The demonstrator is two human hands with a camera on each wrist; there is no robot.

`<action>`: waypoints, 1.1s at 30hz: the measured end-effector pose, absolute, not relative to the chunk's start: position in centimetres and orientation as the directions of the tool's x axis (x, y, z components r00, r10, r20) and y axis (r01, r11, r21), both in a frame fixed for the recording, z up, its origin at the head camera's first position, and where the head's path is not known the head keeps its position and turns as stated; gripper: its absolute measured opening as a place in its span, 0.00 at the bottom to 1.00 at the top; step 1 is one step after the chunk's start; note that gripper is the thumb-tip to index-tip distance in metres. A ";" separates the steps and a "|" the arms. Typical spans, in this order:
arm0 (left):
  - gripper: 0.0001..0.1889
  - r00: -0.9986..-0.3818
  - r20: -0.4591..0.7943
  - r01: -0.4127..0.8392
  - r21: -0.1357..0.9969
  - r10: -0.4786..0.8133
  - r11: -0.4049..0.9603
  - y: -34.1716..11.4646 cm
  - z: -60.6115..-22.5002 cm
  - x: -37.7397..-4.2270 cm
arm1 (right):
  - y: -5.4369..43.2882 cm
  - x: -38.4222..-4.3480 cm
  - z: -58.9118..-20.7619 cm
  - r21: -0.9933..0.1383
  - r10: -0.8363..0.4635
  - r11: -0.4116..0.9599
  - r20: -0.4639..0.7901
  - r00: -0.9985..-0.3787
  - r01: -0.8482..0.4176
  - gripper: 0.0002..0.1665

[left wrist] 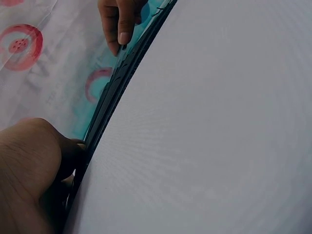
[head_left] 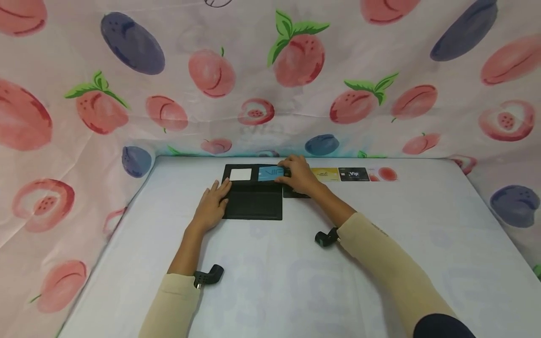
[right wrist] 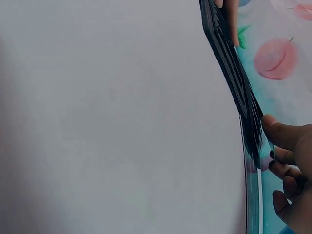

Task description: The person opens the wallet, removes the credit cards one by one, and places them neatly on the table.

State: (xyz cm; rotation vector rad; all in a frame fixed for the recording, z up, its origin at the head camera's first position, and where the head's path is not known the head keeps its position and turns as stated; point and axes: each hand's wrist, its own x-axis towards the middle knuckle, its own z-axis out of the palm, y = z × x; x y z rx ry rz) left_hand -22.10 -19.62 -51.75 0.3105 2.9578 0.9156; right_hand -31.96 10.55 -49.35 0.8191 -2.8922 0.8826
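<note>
A black wallet (head_left: 252,202) lies unfolded on the white table, a white rectangle (head_left: 240,174) showing in its upper left part. My left hand (head_left: 211,206) rests on the wallet's left side, fingers extended over the edge. With thumb and fingers, my right hand (head_left: 300,176) pinches the right end of a blue card (head_left: 269,173) lettered VIP, which overlaps the wallet's upper right part. A dark flat piece (head_left: 296,193) sticks out below that hand. Edge-on in the right wrist view, the wallet (right wrist: 229,73) shows several layers, with the right thumb (right wrist: 278,129) at its end.
To the right of the wallet, a yellow card (head_left: 327,174), a black Vip card (head_left: 354,174) and a peach-patterned card (head_left: 383,174) lie in a row. Behind the table's far edge hangs a fruit-print cloth (head_left: 169,47). Each wrist carries a small black camera (head_left: 209,274).
</note>
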 end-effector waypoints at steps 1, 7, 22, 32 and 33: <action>0.29 -0.980 0.030 0.179 0.563 0.197 0.806 -19.6 -51.7 -22.1 | 10.7 -31.9 -49.4 -0.519 -0.480 0.703 0.157 -0.863 -0.486 0.34; 0.29 -0.980 0.025 0.179 0.566 0.199 0.805 -19.8 -51.8 -22.1 | 11.6 -32.2 -50.0 -0.522 -0.473 0.704 0.161 -0.866 -0.481 0.34; 0.29 -0.978 0.040 0.190 0.563 0.203 0.804 -19.9 -52.1 -21.9 | 13.5 -31.7 -50.0 -0.523 -0.469 0.707 0.158 -0.869 -0.477 0.33; 0.29 -0.975 0.053 0.207 0.563 0.215 0.800 -19.7 -52.0 -21.9 | 14.5 -31.4 -49.9 -0.516 -0.462 0.713 0.164 -0.872 -0.475 0.34; 0.29 -0.975 0.055 0.209 0.561 0.216 0.801 -19.7 -52.0 -22.0 | 14.6 -31.4 -49.8 -0.518 -0.459 0.714 0.162 -0.874 -0.471 0.33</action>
